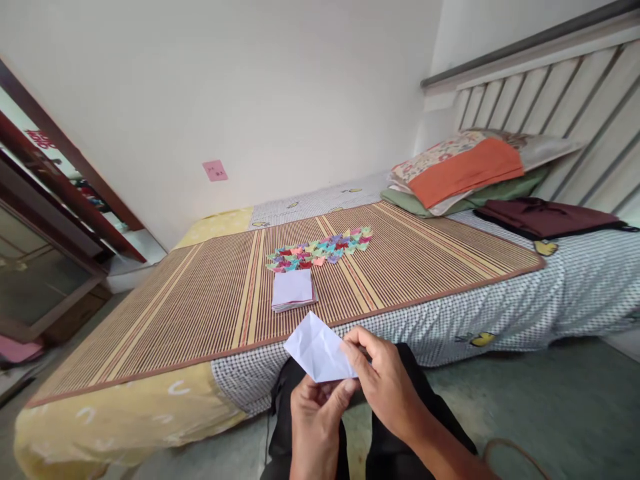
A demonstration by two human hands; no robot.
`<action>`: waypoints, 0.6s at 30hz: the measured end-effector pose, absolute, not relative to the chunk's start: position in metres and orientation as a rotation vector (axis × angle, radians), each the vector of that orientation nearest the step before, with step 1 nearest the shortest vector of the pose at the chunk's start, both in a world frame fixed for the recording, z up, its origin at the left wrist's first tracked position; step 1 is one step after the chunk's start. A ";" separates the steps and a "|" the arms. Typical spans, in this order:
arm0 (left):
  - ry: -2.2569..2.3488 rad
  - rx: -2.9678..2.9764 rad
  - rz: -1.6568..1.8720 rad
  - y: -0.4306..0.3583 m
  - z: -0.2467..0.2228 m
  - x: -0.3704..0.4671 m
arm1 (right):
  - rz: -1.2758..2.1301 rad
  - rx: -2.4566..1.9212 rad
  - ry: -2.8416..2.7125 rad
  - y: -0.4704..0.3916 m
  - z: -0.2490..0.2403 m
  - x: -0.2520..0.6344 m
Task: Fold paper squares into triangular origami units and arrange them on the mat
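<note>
One creased white paper sheet [321, 350] was held above the lap [286, 387], its lower edge pinched by the left hand [320, 417], its right side by the right hand [384, 377]. One stack of square sheets [293, 289] was laid on the striped mat [200, 303], just beside small multicoloured folded papers [320, 251].

Soft light falls evenly, while the edges look stretched
</note>
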State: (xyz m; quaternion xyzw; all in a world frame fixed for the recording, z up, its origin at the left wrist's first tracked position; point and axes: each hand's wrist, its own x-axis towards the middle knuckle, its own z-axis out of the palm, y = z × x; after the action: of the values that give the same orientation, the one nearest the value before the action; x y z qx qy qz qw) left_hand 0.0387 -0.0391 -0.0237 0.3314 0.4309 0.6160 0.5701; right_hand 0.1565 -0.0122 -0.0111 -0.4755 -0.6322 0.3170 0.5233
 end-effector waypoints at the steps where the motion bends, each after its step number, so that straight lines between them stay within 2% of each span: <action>1: 1.005 0.762 1.457 -0.039 -0.025 0.040 | 0.779 -1.136 -1.501 -0.013 -0.011 0.156; 5: 0.985 0.782 1.420 -0.038 -0.031 0.042 | 0.848 -1.119 -1.450 -0.014 -0.012 0.154; 18: 0.910 0.710 1.392 -0.041 -0.031 0.042 | 0.763 -1.116 -1.467 -0.016 -0.014 0.152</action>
State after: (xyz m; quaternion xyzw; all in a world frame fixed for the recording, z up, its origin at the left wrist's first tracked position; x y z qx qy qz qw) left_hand 0.0422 -0.0405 -0.0311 0.3088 0.3954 0.6048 0.6185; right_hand 0.1524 -0.0165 -0.0142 -0.4699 -0.6178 0.3214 0.5423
